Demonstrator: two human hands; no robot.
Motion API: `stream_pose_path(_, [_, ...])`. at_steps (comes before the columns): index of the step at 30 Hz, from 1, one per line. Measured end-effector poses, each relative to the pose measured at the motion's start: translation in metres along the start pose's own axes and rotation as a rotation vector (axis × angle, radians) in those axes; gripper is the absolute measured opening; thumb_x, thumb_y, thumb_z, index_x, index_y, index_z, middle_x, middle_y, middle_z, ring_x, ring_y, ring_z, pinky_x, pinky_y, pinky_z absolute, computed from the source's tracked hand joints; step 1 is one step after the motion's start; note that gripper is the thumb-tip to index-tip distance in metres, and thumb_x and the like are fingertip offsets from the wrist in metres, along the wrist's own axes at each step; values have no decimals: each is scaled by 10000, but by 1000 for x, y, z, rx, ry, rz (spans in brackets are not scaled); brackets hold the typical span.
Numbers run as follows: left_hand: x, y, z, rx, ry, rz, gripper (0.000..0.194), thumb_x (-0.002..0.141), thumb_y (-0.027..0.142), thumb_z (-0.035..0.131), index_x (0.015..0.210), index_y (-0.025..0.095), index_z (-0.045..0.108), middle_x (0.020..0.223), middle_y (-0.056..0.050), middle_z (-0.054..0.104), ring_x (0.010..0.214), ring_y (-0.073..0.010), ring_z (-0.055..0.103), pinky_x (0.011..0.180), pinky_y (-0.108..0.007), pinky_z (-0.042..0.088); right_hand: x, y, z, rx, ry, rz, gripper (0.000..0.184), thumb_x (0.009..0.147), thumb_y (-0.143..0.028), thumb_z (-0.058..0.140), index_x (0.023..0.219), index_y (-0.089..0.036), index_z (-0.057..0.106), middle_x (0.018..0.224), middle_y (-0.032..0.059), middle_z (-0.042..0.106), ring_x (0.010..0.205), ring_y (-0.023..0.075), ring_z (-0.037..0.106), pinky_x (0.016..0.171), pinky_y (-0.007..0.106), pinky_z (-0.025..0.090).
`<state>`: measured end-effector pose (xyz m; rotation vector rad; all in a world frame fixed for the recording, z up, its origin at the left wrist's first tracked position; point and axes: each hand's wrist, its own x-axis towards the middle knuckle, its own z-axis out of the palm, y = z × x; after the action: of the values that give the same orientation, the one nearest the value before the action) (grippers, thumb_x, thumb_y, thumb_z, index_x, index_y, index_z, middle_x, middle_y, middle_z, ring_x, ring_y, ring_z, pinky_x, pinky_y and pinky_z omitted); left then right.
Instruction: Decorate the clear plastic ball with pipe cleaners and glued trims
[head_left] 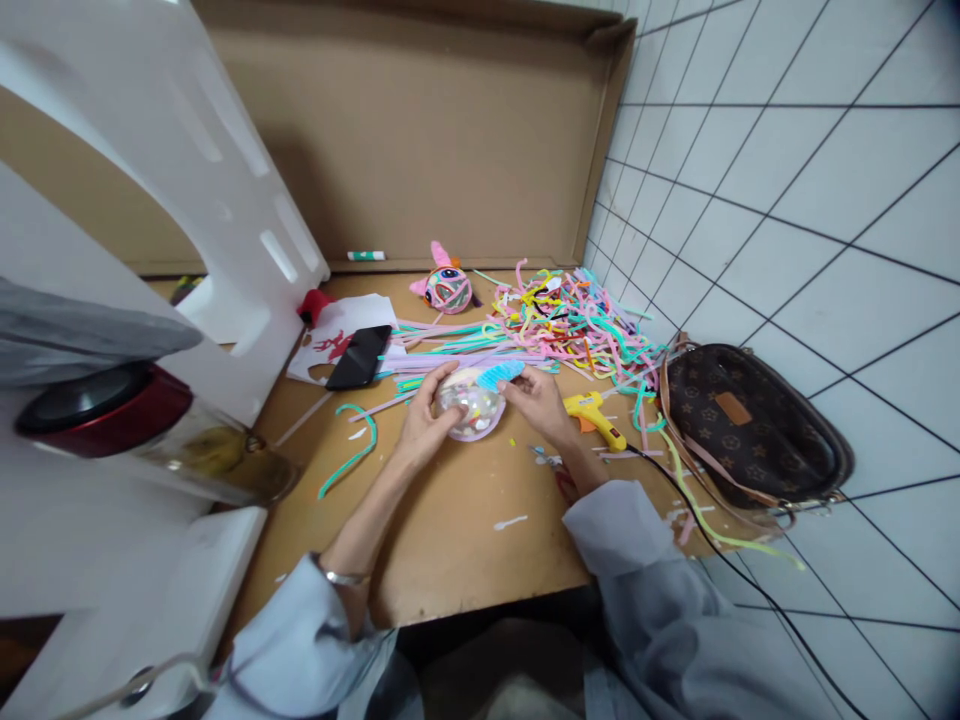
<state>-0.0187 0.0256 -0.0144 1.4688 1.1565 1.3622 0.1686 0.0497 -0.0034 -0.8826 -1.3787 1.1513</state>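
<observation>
My left hand (429, 415) is wrapped round the side of a clear plastic ball (474, 402) with a pale lilac pipe-cleaner rim. Small light-coloured bits show in or through the ball. At its upper right, my right hand (540, 402) pinches a blue fuzzy piece (500, 375) shaped like an ear or fin, touching the ball's edge. A yellow hot glue gun (596, 418) lies just right of my right hand. Beyond both hands stretch a bundle of straight pipe cleaners (465, 345) and a tangled heap of bent ones (577, 320).
A pink pipe-cleaner figure (448, 288) stands at the back. A phone (360, 358) lies on paper at left, near a curved green pipe cleaner (360, 455). A brown handbag (750, 420) sits at right, by the glue gun's cord. A glass bottle (202, 440) stands at left.
</observation>
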Motion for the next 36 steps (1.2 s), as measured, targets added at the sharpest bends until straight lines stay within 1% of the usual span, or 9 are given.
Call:
stream_pose_path(2, [-1, 7, 0, 13, -16, 31, 648, 634, 270, 656, 1273, 180, 596, 1402, -116, 576, 1314, -317, 506, 1135, -438, 372, -1, -1, 1, -7, 2, -5, 148, 695, -341, 730, 779, -223, 703, 769, -5, 719, 741, 180, 644, 795, 338, 518])
stream_pose_path(6, [-2, 12, 0, 22, -37, 76, 605, 621, 209, 579, 1223, 165, 621, 1326, -116, 634, 1278, -311, 536, 1120, -449, 382, -2, -2, 2, -39, 5, -34, 143, 715, -344, 703, 788, -222, 690, 764, -5, 707, 729, 174, 626, 766, 321, 507])
stream_pose_path(10, [0, 9, -2, 1, -43, 92, 608, 614, 223, 587, 1217, 155, 611, 1298, -127, 652, 1250, -310, 561, 1116, -453, 383, -3, -3, 1, -131, 0, -60, 142, 736, -339, 657, 782, -205, 665, 748, -2, 695, 714, 168, 617, 713, 298, 500])
stream_pose_path(17, [0, 9, 0, -31, -30, 90, 587, 612, 209, 601, 1196, 159, 625, 1262, -123, 674, 1214, -298, 589, 1072, -422, 424, -4, -6, 0, -299, 6, -136, 134, 769, -318, 596, 794, -196, 648, 768, 13, 697, 731, 172, 622, 718, 296, 506])
stream_pose_path(20, [1, 8, 1, -114, -6, 50, 508, 676, 244, 617, 1179, 171, 634, 1230, -119, 694, 1210, -294, 598, 1045, -420, 444, -4, -3, 0, -301, 13, -136, 136, 771, -328, 599, 791, -201, 644, 758, 11, 694, 719, 173, 621, 707, 296, 504])
stream_pose_path(24, [5, 4, 4, -207, 78, 4, 407, 744, 333, 648, 1120, 178, 652, 1167, -119, 717, 1121, -279, 644, 958, -410, 493, -3, 0, 1, -255, 13, -116, 158, 775, -339, 609, 832, -200, 659, 800, 14, 704, 747, 176, 638, 743, 306, 510])
stream_pose_path(27, [7, -3, 3, -284, 107, -14, 405, 704, 318, 706, 1086, 192, 667, 1206, -111, 696, 1152, -274, 625, 981, -407, 480, -3, 1, 0, -230, 18, -108, 150, 771, -341, 614, 812, -202, 654, 782, 11, 699, 743, 178, 638, 738, 309, 512])
stream_pose_path(30, [9, -8, 0, -405, 120, -61, 415, 662, 265, 721, 1071, 211, 679, 1226, -95, 684, 1222, -281, 586, 1025, -424, 454, -2, 1, -1, -206, 22, -91, 155, 753, -353, 631, 798, -206, 652, 757, 10, 698, 733, 184, 637, 733, 317, 519])
stream_pose_path(36, [11, -9, -6, -566, 137, -67, 403, 591, 170, 720, 991, 213, 702, 1173, -72, 701, 1197, -266, 604, 1099, -447, 397, 2, 0, -10, -209, 29, -53, 171, 734, -374, 666, 793, -214, 664, 752, 16, 710, 756, 200, 652, 789, 355, 526])
